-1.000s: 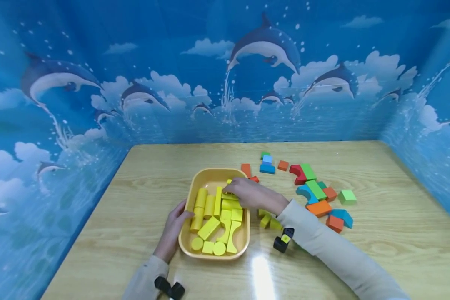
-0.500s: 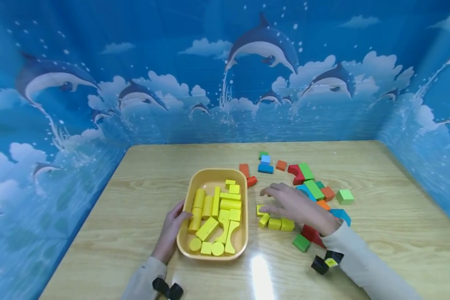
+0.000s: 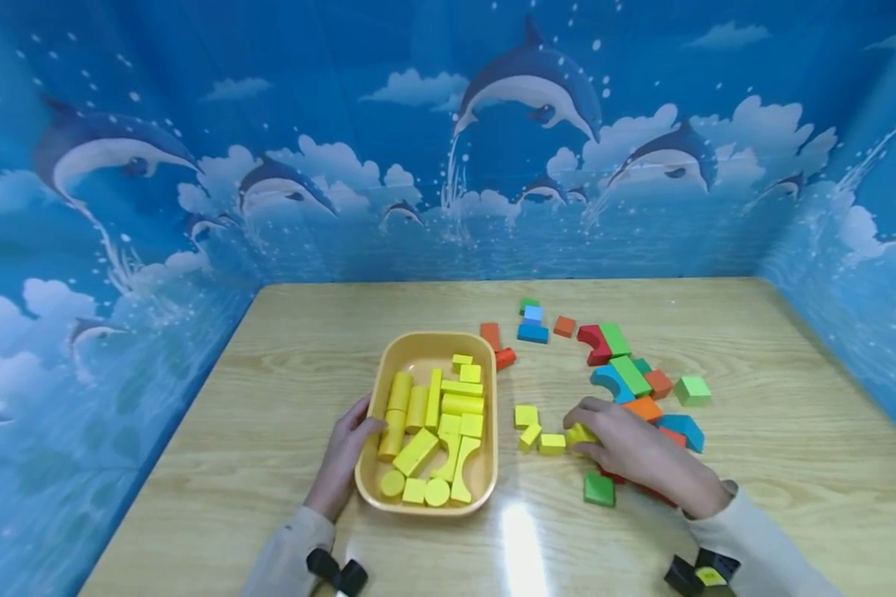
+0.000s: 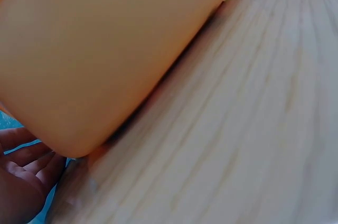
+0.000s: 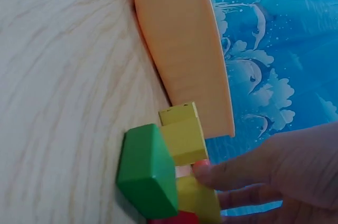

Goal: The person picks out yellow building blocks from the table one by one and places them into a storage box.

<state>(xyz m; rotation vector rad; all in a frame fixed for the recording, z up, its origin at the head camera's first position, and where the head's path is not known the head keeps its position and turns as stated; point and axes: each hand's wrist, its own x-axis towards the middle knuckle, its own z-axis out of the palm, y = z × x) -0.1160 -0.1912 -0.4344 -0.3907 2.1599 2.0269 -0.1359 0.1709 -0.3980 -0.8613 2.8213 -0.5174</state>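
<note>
A pale orange plastic tray (image 3: 489, 489) holds several yellow wooden blocks, among them cylinders, cubes and arches. My left hand (image 3: 343, 452) grips its left side, thumb over the rim and fingers along the outer wall; the left wrist view shows those fingers against the tray's wall (image 4: 105, 60). To the right of the tray my right hand (image 3: 635, 448) pinches a yellow block (image 3: 579, 434) between thumb and fingers, low over the table. In the right wrist view the thumb lies on this yellow block (image 5: 196, 197). Other small yellow blocks (image 3: 552, 444) lie just left of that hand.
A green block (image 3: 599, 489) lies near the right hand, with red pieces partly hidden under it. Green, blue, orange and red blocks (image 3: 630, 376) cluster farther right. Small blue blocks (image 3: 533, 333) and red ones (image 3: 490, 335) lie behind. A dolphin-print curtain (image 3: 448, 166) surrounds the table.
My right hand has left the tray's inside, moved right over the loose yellow blocks, and closed its fingers on one. The left hand stays on the tray.
</note>
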